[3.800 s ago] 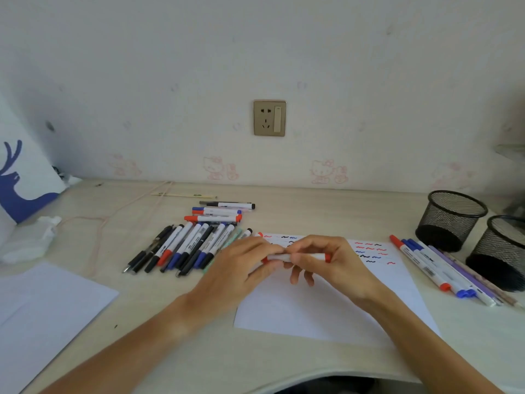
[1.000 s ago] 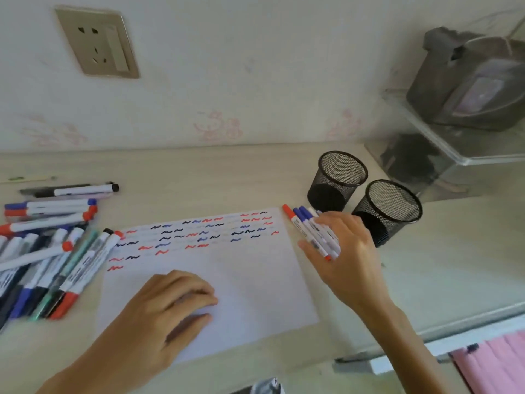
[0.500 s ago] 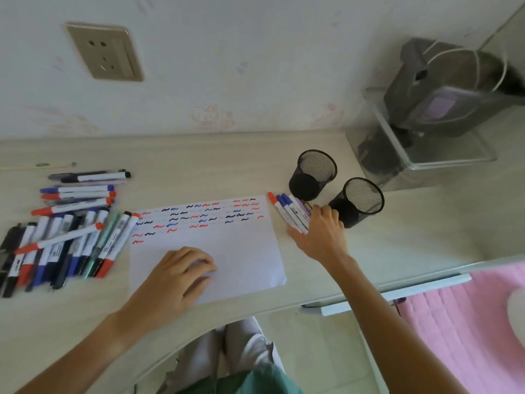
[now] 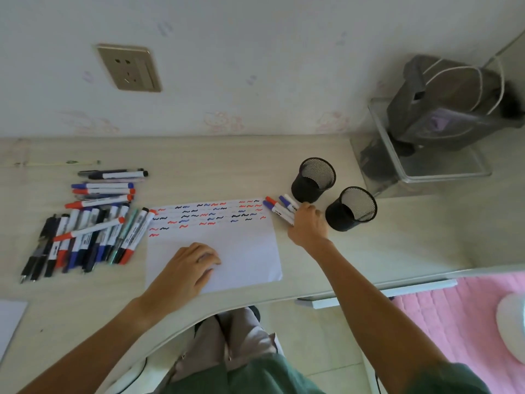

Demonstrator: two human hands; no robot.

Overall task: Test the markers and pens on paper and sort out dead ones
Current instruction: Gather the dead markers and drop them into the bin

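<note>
The pale wooden desk (image 4: 199, 155) holds a white sheet of paper (image 4: 241, 251) with red, blue and black squiggles. The left hand (image 4: 184, 268) rests on it, fingers loosely curled and holding nothing. The right hand (image 4: 306, 226) lies on a small row of white markers (image 4: 277, 209) beside two black mesh cups (image 4: 314, 179); I cannot tell if its fingers grip one.

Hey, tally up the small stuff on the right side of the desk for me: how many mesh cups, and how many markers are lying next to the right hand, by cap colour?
Mesh cups: 2
Red-capped markers: 1
Blue-capped markers: 2
Total: 5
More markers may be hidden under the right hand.
</note>
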